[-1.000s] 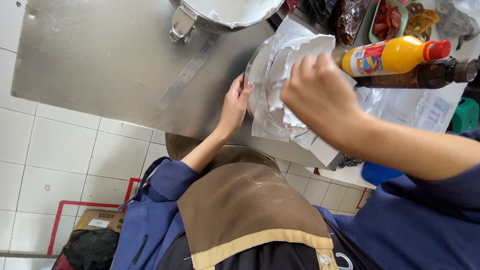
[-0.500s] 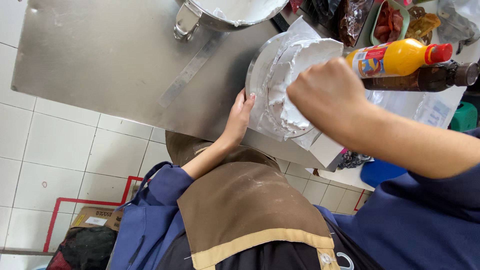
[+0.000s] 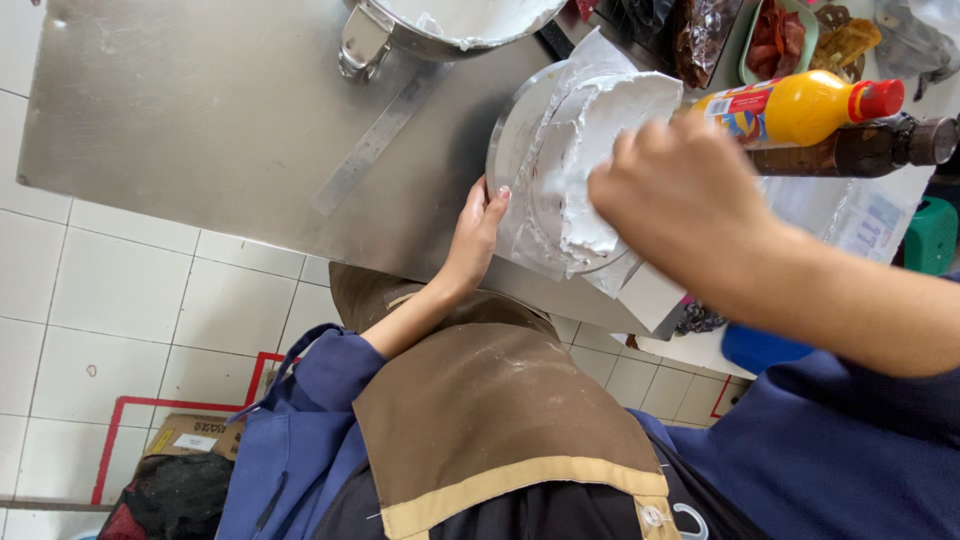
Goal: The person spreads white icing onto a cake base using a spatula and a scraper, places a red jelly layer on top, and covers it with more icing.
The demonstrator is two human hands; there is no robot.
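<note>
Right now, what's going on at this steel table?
A person in a brown apron is icing a round white cake on a steel table. The left hand touches the rim of the stand under it, while the right hand works over the frosting. A pot of white cream sits beyond.

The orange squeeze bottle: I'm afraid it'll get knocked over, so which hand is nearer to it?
Right. The right hand works on the white frosted cake just beside the orange squeeze bottle. The left hand steadies the turntable on the cake's far side.
</note>
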